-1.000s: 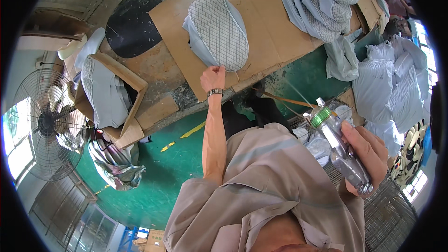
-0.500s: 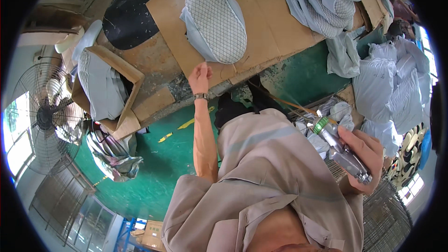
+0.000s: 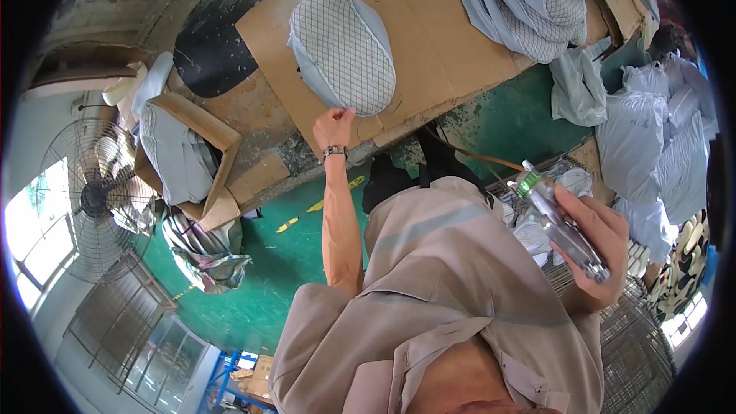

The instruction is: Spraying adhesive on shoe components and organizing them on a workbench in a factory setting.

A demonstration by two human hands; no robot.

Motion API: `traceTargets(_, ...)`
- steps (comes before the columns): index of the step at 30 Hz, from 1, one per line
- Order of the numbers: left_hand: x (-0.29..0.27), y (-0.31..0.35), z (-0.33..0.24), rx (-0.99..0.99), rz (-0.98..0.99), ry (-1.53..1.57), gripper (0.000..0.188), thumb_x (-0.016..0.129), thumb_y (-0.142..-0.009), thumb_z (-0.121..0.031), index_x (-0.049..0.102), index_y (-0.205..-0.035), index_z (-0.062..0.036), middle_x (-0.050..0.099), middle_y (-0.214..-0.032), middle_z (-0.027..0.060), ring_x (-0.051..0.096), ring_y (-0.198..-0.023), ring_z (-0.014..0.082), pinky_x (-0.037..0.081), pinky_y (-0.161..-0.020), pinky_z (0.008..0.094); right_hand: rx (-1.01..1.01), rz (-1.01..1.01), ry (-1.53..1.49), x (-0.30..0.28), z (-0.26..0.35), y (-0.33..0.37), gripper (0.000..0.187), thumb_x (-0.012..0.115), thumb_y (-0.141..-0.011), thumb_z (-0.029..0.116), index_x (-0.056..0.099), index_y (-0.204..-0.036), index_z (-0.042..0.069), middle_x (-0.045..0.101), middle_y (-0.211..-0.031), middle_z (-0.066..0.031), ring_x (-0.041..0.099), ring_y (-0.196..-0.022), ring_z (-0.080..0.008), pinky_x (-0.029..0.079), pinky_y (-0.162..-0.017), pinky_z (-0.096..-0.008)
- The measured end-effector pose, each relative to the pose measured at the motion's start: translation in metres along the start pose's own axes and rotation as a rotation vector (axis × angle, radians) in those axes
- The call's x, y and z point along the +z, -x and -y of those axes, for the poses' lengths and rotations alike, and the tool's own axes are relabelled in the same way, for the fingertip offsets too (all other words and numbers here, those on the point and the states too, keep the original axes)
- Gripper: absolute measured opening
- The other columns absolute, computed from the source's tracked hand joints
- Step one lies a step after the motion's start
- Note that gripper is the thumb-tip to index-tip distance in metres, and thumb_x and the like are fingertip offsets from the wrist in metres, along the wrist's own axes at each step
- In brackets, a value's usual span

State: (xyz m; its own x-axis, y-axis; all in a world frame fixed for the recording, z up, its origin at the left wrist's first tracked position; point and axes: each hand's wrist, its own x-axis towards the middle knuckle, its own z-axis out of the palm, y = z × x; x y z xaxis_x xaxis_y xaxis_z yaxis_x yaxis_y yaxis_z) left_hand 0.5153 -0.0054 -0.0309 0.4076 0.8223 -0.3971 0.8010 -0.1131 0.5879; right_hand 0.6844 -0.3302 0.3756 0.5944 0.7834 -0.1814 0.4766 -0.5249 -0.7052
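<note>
One quilted cover (image 3: pixel 345 54) lies on cardboard (image 3: pixel 441 50); left hand (image 3: pixel 333 129) at its near edge, fingers together, fabric grip unconfirmed. Right hand (image 3: pixel 598 241), right of the cover, fingers clamped around a metal tool (image 3: pixel 562 224). Judged: one piece in progress, heaped covers (image 3: pixel 537 27) to its right untouched.

Your hand tool (image 3: pixel 571 236) looks like smooth, shiny metal; your quilted cover (image 3: pixel 345 54) is matt, textured cloth, the sheet (image 3: pixel 437 38) matt cardboard, the bags (image 3: pixel 632 138) glossy, wrinkled plastic.
</note>
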Motion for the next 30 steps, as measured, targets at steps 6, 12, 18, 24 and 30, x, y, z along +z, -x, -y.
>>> traceTargets(6, -0.018, 0.000, -0.011, -0.069, 0.082, 0.066, 0.036, 0.080, -0.077, -0.038, 0.078, -0.083, -0.0026, 0.070, -0.066, 0.0057, 0.067, -0.063, 0.0133, 0.052, -0.063, 0.0296, -0.044, 0.059, -0.085, -0.005, -0.032, -0.006, 0.070, 0.062, -0.065, 0.009, 0.060, -0.134, -0.004, 0.067, -0.092, -0.0194, 0.068, -0.078, -0.0348, 0.052, -0.070, -0.0348)
traceTargets(12, -0.074, 0.005, -0.089, -0.146, 0.141, 0.713, 0.016, 0.078, -0.083, -0.009, 0.070, -0.081, 0.0045, 0.064, -0.067, 0.0041, 0.056, -0.052, 0.0111, 0.044, -0.050, 0.0260, 0.008, 0.011, -0.151, -0.012, -0.051, -0.002, 0.075, 0.060, -0.060, 0.006, 0.059, -0.134, -0.004, 0.067, -0.096, -0.0208, 0.068, -0.081, -0.0366, 0.053, -0.073, -0.0354)
traceTargets(18, -0.084, -0.022, -0.120, -0.082, 0.154, 0.326, 0.016, 0.078, -0.082, -0.010, 0.070, -0.080, 0.0031, 0.063, -0.066, 0.0040, 0.057, -0.052, 0.0127, 0.045, -0.050, 0.0261, 0.035, -0.038, -0.202, -0.008, -0.070, -0.010, 0.076, 0.057, -0.056, 0.003, 0.059, -0.132, -0.006, 0.067, -0.101, -0.0236, 0.068, -0.087, -0.0396, 0.054, -0.079, -0.0358)
traceTargets(24, -0.115, -0.035, -0.145, -0.005, 0.184, 0.305, 0.015, 0.077, -0.082, -0.012, 0.069, -0.077, -0.0005, 0.063, -0.064, 0.0051, 0.058, -0.052, 0.0128, 0.049, -0.052, 0.0273, 0.045, -0.094, -0.243, -0.010, -0.077, -0.003, 0.071, 0.060, -0.060, -0.003, 0.061, -0.131, -0.003, 0.068, -0.099, -0.0216, 0.067, -0.084, -0.0402, 0.053, -0.075, -0.0375)
traceTargets(30, -0.159, -0.059, -0.180, 0.024, 0.205, 0.658, 0.015, 0.077, -0.082, -0.010, 0.068, -0.075, -0.0002, 0.061, -0.061, 0.0057, 0.054, -0.048, 0.0148, 0.047, -0.049, 0.0283, 0.082, -0.174, -0.267, -0.006, -0.076, 0.003, 0.056, 0.073, -0.074, -0.002, 0.063, -0.130, -0.002, 0.067, -0.092, -0.0178, 0.064, -0.075, -0.0311, 0.049, -0.069, -0.0324)
